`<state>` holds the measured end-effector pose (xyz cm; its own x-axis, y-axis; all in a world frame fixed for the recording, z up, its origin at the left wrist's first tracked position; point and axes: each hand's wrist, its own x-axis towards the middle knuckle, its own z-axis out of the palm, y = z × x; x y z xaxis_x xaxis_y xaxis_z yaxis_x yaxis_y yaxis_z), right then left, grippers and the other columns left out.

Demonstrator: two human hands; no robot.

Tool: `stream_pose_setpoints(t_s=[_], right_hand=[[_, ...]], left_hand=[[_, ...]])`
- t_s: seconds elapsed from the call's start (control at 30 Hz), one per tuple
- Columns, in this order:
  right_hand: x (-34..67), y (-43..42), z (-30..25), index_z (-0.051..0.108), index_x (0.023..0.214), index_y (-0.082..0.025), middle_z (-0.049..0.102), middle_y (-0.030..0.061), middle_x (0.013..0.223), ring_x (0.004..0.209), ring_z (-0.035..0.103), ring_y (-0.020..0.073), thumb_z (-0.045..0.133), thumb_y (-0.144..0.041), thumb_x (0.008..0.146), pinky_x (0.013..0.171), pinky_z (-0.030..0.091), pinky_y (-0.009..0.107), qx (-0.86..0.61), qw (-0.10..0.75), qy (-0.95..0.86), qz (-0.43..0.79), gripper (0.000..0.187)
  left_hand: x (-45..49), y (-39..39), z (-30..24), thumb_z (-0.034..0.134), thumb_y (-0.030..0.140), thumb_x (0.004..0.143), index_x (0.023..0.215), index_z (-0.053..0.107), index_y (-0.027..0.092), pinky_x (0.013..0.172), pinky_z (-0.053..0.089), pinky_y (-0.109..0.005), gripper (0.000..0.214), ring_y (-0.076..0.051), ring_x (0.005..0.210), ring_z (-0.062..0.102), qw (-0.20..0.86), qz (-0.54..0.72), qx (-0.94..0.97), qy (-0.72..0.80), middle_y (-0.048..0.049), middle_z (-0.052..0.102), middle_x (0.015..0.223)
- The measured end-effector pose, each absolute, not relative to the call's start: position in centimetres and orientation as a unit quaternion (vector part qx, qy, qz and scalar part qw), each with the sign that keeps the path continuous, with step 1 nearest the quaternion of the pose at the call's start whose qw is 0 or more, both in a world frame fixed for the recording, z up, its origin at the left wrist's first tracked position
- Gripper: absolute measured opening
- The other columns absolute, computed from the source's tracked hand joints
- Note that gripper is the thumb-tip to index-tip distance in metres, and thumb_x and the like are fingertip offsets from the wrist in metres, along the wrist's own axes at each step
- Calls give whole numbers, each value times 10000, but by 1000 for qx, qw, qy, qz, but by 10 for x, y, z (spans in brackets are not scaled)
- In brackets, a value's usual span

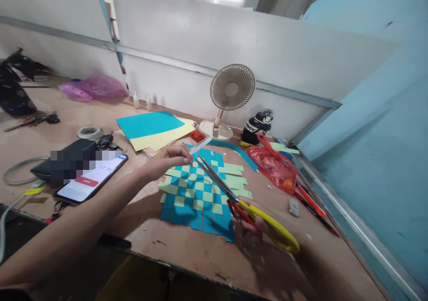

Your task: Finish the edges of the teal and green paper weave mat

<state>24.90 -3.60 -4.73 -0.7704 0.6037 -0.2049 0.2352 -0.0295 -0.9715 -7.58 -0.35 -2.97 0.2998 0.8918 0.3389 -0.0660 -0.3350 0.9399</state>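
Observation:
My left hand (167, 159) pinches a thin pale paper strip (201, 144) above the woven mat. My right hand (259, 227) grips red and yellow scissors (247, 209), fingers through the handles. The blades (214, 176) point up and left, their tip close to the strip near my left fingertips. Below both hands lies a woven paper mat (197, 194) of blue and pale green strips, flat on the brown table (207, 252).
A small desk fan (230, 91) stands behind the mat, with a black bottle (256, 127) and a red plastic bag (276, 165) to its right. Blue and yellow paper sheets (152, 129), a phone (92, 178), a tape roll (89, 133) and a pink bag (92, 87) lie left.

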Motion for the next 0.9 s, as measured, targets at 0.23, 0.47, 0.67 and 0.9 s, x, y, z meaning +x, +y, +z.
stream_pose_setpoints(t_s=[0.23,0.47,0.67,0.9], right_hand=[[250,-34,-59,509,879,-195,466,-26,708,457,317,32,562,-831,652,366,265,173,-307,180,-688,632,677],[254,-30,-67,507,929,-198,465,-45,669,454,356,44,566,-812,673,382,316,179,-290,169,-670,663,668],[259,-31,-71,519,951,-197,481,-37,681,464,378,46,624,-782,654,382,325,168,-307,165,-653,673,665],[256,-37,-60,499,993,-200,480,-38,680,473,403,53,623,-750,693,395,355,168,-319,142,-637,688,639]], left_hand=[[-71,-6,-32,685,259,764,704,679,197,752,457,-279,87,-146,784,576,524,487,630,303,-20,624,797],[-67,-11,-28,703,255,749,693,676,181,708,460,-259,97,-131,755,569,523,477,643,291,-25,630,781],[-63,-12,-27,727,248,738,695,664,139,682,475,-259,133,-126,730,583,538,473,643,270,-24,622,762],[-62,-12,-28,723,258,740,681,660,140,676,480,-261,146,-128,730,587,529,476,646,275,-25,620,753]])
